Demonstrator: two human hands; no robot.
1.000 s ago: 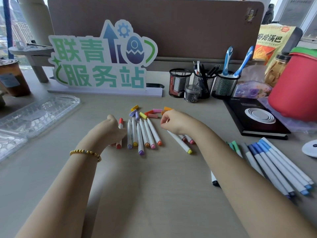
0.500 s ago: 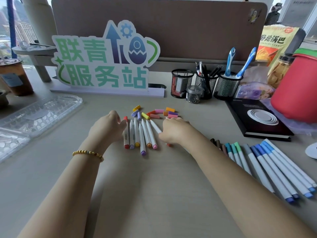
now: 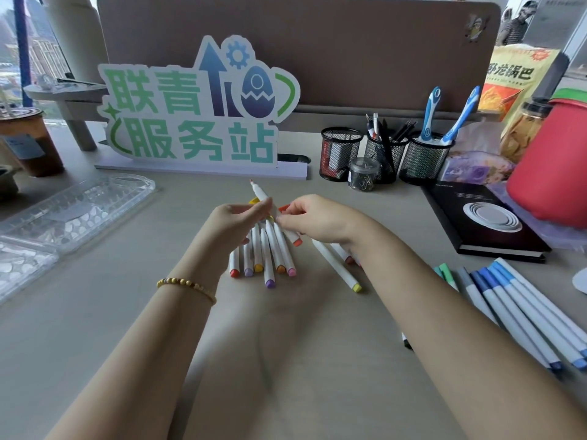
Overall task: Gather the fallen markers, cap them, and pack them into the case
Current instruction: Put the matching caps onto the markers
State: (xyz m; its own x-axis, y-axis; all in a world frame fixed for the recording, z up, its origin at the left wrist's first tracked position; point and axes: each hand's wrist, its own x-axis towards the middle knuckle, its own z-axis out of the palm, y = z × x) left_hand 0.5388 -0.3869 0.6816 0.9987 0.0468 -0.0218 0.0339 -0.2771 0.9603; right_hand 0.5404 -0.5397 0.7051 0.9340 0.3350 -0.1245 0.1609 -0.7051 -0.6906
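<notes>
left hand [image 3: 236, 219]: raised off the surface [image 3: 111, 328], just above the far ends of the marker row [image 3: 263, 255]; fingers curled, pinching an uncapped marker [image 3: 261, 195] whose tip points up and away
left wrist: beaded bracelet [image 3: 187, 285] on it, level with the near ends of the marker row
left forearm: bare, enters bottom-left, angles up toward the marker row
right hand [image 3: 313, 219]: just right of the left hand, same height above the marker row; fingers curled, fingertips pinching an orange cap [image 3: 283, 208]
gap between hands: small, fingertips nearly meet
right forearm: bare, enters bottom-right, runs diagonally up-left, passing right of the marker row
</notes>
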